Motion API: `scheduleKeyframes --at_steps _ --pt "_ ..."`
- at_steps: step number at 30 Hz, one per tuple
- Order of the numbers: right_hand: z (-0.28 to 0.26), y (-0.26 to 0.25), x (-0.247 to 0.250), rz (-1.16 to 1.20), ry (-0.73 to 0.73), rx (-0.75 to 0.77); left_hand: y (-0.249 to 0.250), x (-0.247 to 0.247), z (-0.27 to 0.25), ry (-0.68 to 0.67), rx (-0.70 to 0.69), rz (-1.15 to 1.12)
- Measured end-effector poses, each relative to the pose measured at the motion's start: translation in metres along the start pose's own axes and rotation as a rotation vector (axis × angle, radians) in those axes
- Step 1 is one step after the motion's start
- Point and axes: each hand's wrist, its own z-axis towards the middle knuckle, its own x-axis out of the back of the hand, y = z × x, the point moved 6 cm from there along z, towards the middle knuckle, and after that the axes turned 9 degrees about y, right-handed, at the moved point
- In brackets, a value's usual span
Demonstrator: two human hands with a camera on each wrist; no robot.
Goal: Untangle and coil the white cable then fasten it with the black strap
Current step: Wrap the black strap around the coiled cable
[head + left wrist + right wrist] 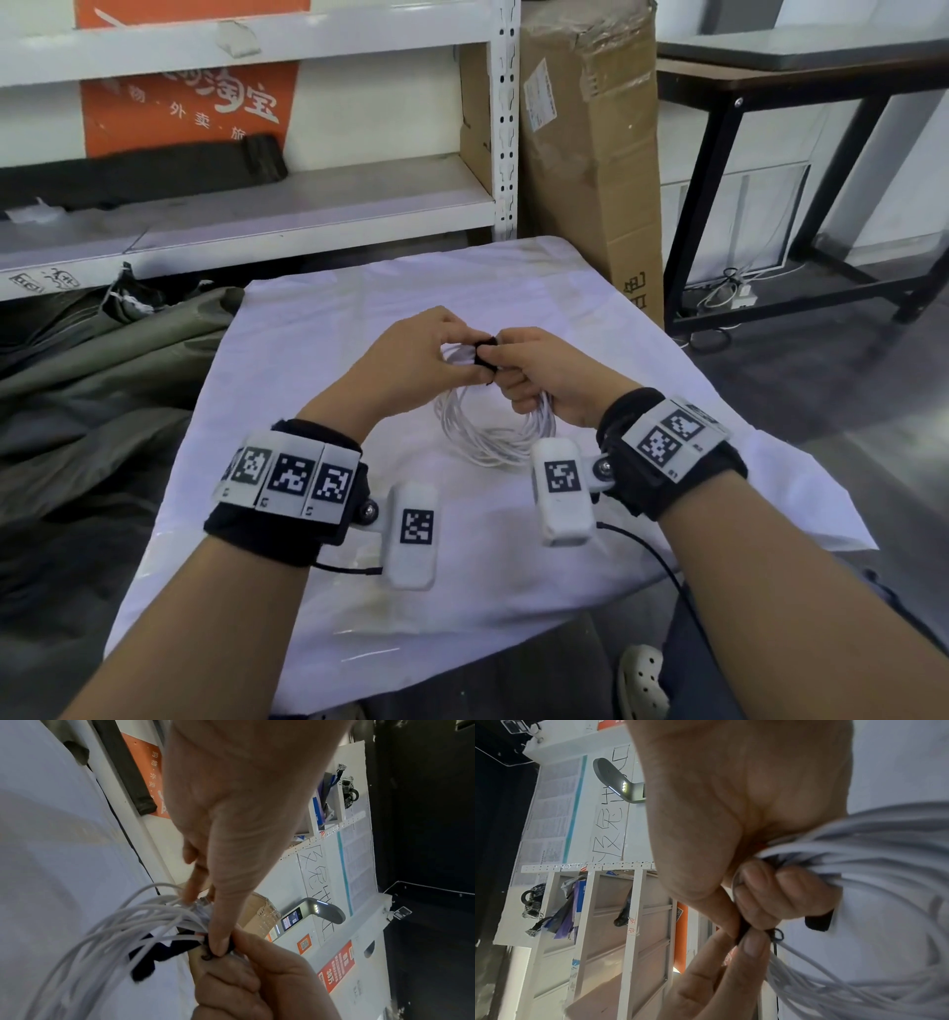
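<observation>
Together, both hands pinch fuzzy black strap (pixel 485 353) round looped white cable (pixel 493 437).

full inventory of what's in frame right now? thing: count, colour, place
cable: 1, white, coiled, held up over the table
strap: 1, black, at the top of the coil, pinched between both hands
table cloth: 1, white, covers the table
shelf rack: 1, white, behind the table
poster: 1, orange, at the back of the rack
cardboard box: 1, brown, upright right of the rack
desk: 1, dark frame, far right
tarp: 1, grey-green, on the floor at left
left hand: pinches the strap
right hand: fingers curled round the cable and strap
wrist bands: 2, black with white markers
</observation>
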Motion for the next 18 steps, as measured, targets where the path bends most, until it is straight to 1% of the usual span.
scheduleKeyframes --at_steps 1,2,3,6,8,10,14,18 --pt "0.0 0.0 0.0 0.002 0.001 0.0 -0.001 -0.001 0.001 0.006 -0.019 0.034" --pt "0.0 0.0 0.0 0.005 0.002 0.0 -0.002 -0.002 0.001 0.011 -0.028 0.02" --pt "0.0 0.0 0.001 0.005 0.003 -0.001 -0.004 -0.003 0.001 0.004 -0.018 -0.055" --pt "0.0 0.0 0.001 -0.003 0.014 -0.007 -0.008 -0.013 -0.005 -0.098 0.069 -0.292" --pt "-0.001 0.0 0.001 -0.012 0.017 -0.006 -0.01 -0.017 -0.007 -0.119 0.082 -0.364" --pt "-0.001 0.0 0.0 -0.016 0.022 -0.008 -0.012 -0.019 -0.006 -0.109 0.09 -0.403" --pt "-0.003 -0.002 -0.001 -0.05 0.028 0.032 -0.014 -0.019 -0.004 -0.067 0.1 -0.365" --pt "0.001 0.001 0.002 -0.033 0.081 0.035 -0.014 -0.013 -0.003 -0.029 0.073 -0.274"
